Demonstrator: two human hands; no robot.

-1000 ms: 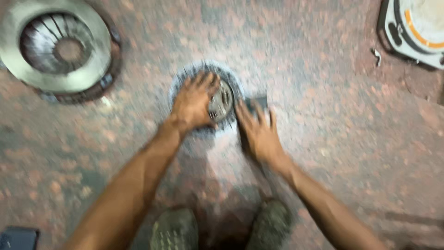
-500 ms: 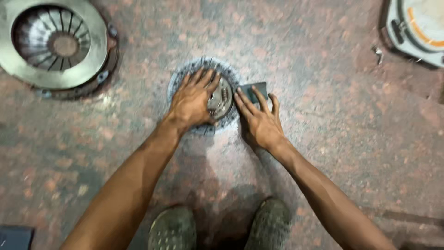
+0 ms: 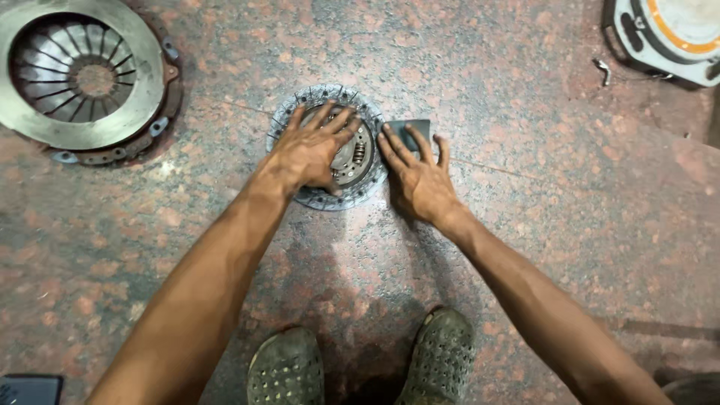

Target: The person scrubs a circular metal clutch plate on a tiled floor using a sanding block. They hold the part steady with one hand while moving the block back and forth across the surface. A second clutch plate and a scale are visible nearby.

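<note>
Lying flat on the stone floor (image 3: pixel 525 225) straight ahead of the person's feet, the clutch disc (image 3: pixel 330 150) sits under the splayed, unclenched left hand (image 3: pixel 311 154), while the right hand (image 3: pixel 420 176) presses flat on a dark sanding pad (image 3: pixel 411 131) touching its right edge.

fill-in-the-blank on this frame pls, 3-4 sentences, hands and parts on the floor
1. The left hand lies flat on the round clutch ____.
2. The right hand presses a dark sheet against the stone ____.
3. The pressure plate lies at the ____ left of the view.
4. Two dark shoes show at the ____ edge.

Missing words: disc; floor; top; bottom
</note>
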